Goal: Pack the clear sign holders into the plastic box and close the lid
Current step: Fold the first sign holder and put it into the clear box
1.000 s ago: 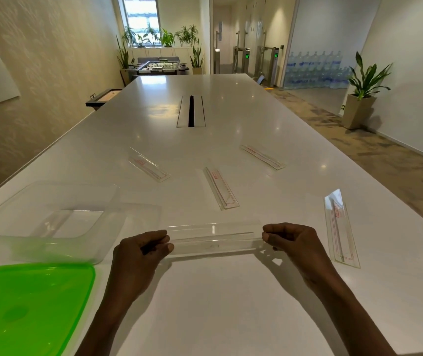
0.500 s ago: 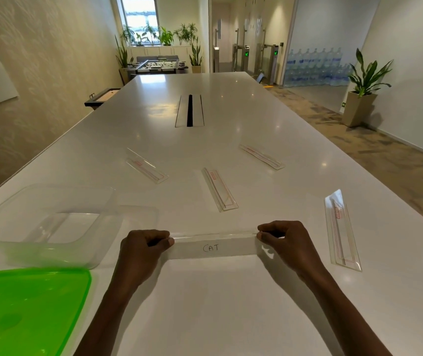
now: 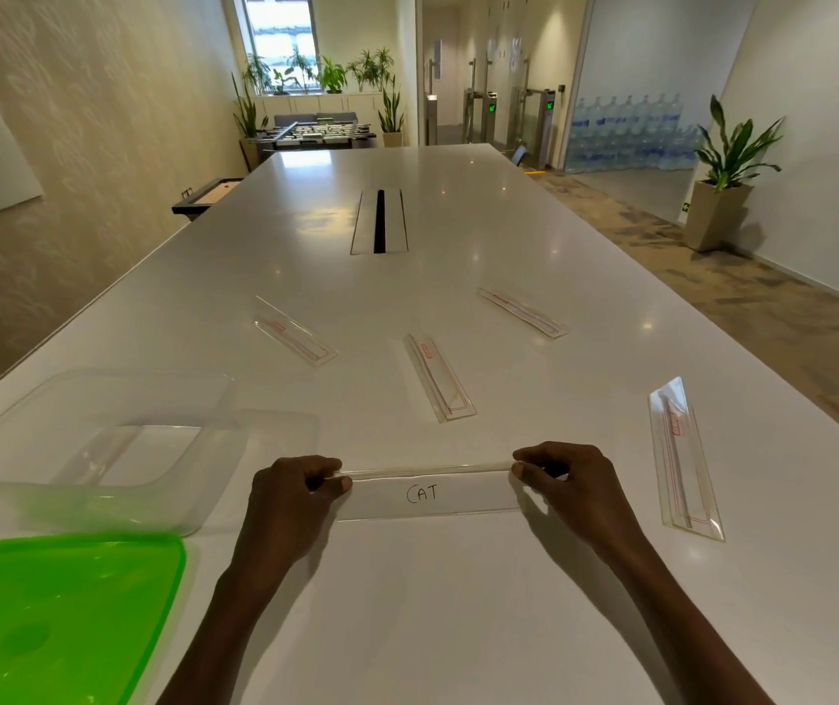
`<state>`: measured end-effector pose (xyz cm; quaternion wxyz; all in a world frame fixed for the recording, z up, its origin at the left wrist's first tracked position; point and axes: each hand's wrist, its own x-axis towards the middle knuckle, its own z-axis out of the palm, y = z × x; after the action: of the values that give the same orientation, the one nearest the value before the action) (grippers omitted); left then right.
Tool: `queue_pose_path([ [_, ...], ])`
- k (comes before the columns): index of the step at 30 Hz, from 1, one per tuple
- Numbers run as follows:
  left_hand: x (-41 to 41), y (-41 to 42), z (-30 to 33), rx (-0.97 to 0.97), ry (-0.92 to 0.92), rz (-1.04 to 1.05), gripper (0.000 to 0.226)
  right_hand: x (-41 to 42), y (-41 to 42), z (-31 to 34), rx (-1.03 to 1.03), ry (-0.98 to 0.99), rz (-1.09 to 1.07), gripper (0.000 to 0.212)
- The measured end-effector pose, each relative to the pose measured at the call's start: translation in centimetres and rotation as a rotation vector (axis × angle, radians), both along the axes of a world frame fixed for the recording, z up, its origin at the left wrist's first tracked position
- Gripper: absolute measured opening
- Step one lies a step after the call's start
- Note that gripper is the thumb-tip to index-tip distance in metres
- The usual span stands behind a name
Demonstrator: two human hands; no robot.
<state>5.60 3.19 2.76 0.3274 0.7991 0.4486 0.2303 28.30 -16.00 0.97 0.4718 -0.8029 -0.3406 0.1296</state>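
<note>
The clear sign holder marked "CAT" [image 3: 430,493] is near the front edge of the white table [image 3: 458,628], about in the middle. The left hand [image 3: 295,506] pinches its left end. The right hand [image 3: 567,483] pinches its right end. On both hands the fingers are curled tight around the ends, with thumbs on the near side. I cannot tell if the holder is resting on the table or lifted a little.

This looks like the step of picking up one holder to pack it. The next move calls for carrying it left and laying it flat in the clear plastic box [image 3: 101,445], which sits near the left edge of the table. One holder seems to be inside the box already, but it is hard to see.

Four more sign holders lie farther back: one [image 3: 295,330], one [image 3: 440,376], one [image 3: 524,312], and one near the right edge [image 3: 684,457]. The green lid [image 3: 58,620] lies at the front left corner, just beside the box, so the box is not closed yet.
</note>
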Motion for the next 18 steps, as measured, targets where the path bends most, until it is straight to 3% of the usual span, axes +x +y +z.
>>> queue_pose_path([
  [3,0.1,-0.3,0.3,0.11,0.052,-0.053,0.055,-0.3,0.1,0.9,0.034,0.003,0.004,0.03],
  [6,0.4,-0.4,1.4,0.22,0.052,-0.142,0.063,-0.2,0.3,2.3,0.006,-0.139,0.056,0.035],
  [9,0.8,0.1,2.2,0.244,0.093,-0.289,0.065,-0.1,0.6,3.5,-0.206,-0.334,0.221,0.049],
  [13,1.1,1.0,2.9,0.176,0.268,-0.413,0.069,-0.2,1.7,4.4,-0.496,-0.432,0.373,0.064],
  [18,2.0,1.5,3.0,0.265,0.391,-0.488,0.064,-0.3,3.0,3.6,-0.57,-0.44,0.347,0.059],
])
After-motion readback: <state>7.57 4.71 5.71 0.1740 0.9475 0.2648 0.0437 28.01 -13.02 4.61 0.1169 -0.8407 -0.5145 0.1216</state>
